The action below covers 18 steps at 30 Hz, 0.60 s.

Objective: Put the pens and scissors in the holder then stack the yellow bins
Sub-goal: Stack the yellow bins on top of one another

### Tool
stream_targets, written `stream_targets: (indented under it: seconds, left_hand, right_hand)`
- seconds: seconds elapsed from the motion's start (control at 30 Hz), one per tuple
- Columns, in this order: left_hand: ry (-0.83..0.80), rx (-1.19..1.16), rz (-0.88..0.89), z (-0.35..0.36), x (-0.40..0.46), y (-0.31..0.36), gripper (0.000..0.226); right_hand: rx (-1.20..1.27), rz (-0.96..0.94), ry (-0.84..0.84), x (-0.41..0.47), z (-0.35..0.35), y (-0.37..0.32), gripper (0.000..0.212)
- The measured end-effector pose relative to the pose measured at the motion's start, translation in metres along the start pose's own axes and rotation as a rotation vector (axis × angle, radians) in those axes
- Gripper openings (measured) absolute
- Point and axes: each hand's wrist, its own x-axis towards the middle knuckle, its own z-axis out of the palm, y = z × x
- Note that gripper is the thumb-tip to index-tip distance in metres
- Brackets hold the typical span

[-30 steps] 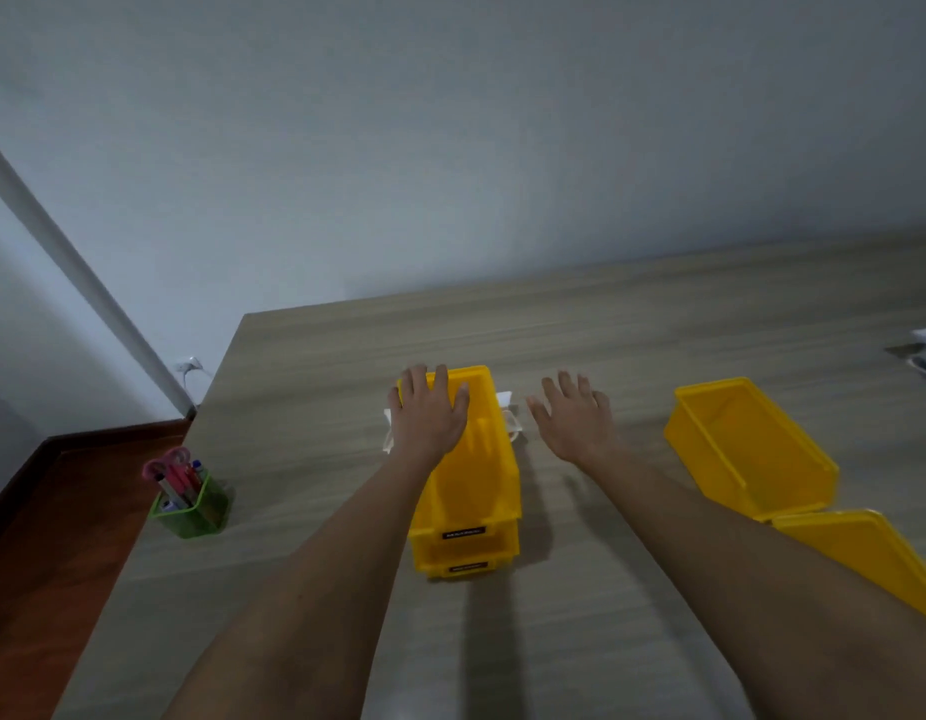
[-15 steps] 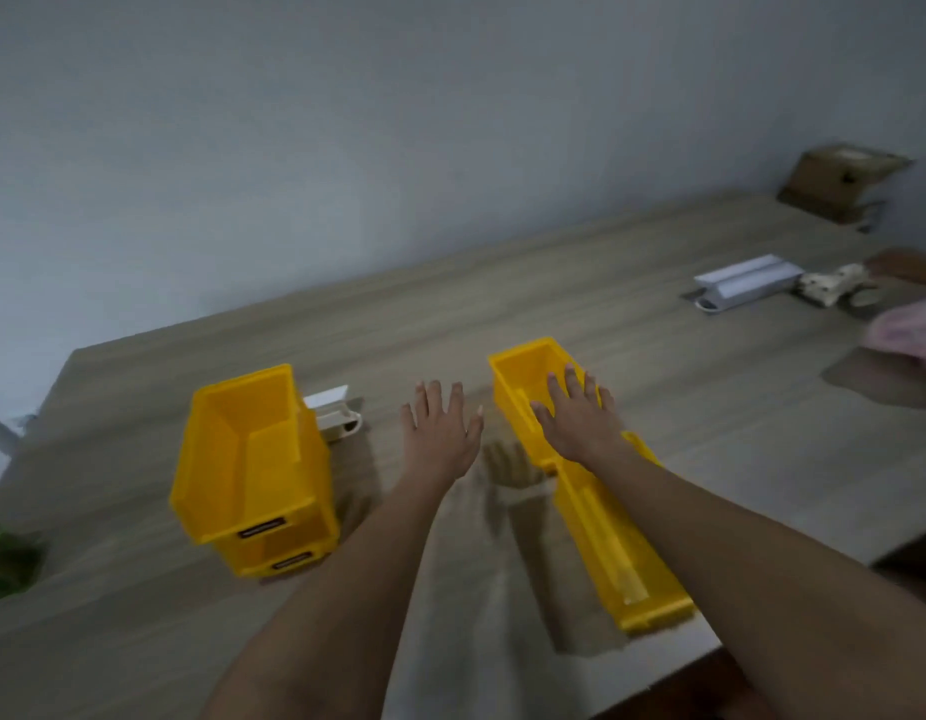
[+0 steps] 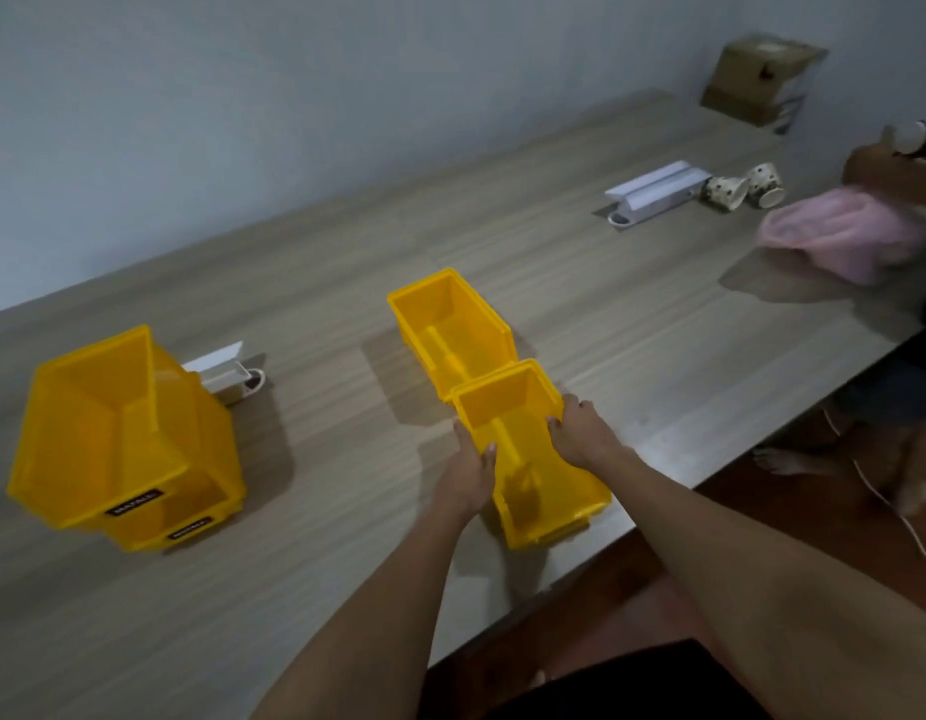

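both hands now down on near bin (image 3: 533,459), no longer flat and spread over far bin (image 3: 450,330). view swung a bit more right too.

big wood table (image 3: 346,262) across whole view, edge running down at right. grey wall (image 3: 243,96) behind.

stack (image 3: 123,439) of two yellow bins at left, one sitting in the other, dark labels on front. small white thing (image 3: 224,374) just behind stack, touching it or close.

far bin in middle of table, open side up. near bin just in front, back end touching far bin, front end by table edge.

left hand (image 3: 466,472) gripping left wall of near bin, thumb inside, fingers curled outside. right hand (image 3: 585,433) gripping right wall, thumb inside, fingers wrapped over rim. cannot tell if bin lifted or resting.

pink cloth (image 3: 840,236) far right. brown box (image 3: 762,77) at back by wall. long white block (image 3: 658,192) further back on table, two spotted cups (image 3: 746,189) lying beside it.

pen holder out of view.
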Motion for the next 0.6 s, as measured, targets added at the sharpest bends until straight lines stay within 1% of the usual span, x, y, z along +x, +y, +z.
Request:
stream_targets:
  seconds: [0.07, 0.13, 0.23, 0.3, 0.33, 0.4, 0.5, 0.6]
  left_hand:
    - [0.018, 0.009, -0.007, 0.001, -0.006, -0.003, 0.067]
    - [0.029, -0.013, 0.021, -0.003, -0.006, -0.015, 0.061]
    - [0.066, -0.047, 0.015, -0.018, -0.006, -0.034, 0.053]
    - [0.141, -0.092, 0.014, -0.035, -0.014, -0.035, 0.042]
    - [0.19, -0.114, 0.016, -0.044, -0.018, -0.036, 0.037]
    - [0.275, -0.146, -0.006, -0.066, -0.024, -0.041, 0.033]
    - [0.348, -0.182, -0.03, -0.108, -0.028, -0.047, 0.035]
    - [0.444, -0.234, -0.04, -0.164, -0.033, -0.055, 0.037]
  right_hand:
    - [0.038, 0.033, 0.014, -0.002, 0.001, 0.005, 0.048]
    - [0.048, 0.049, -0.029, -0.004, 0.0, 0.001, 0.044]
    - [0.065, 0.012, -0.082, -0.008, 0.004, -0.013, 0.042]
    - [0.059, -0.032, -0.076, -0.009, 0.011, -0.03, 0.042]
    - [0.058, -0.053, -0.076, -0.008, 0.013, -0.041, 0.043]
    - [0.089, -0.097, -0.072, -0.007, 0.018, -0.065, 0.043]
    - [0.158, -0.179, -0.026, -0.005, 0.018, -0.108, 0.04]
    - [0.152, -0.288, 0.031, -0.005, 0.016, -0.166, 0.039]
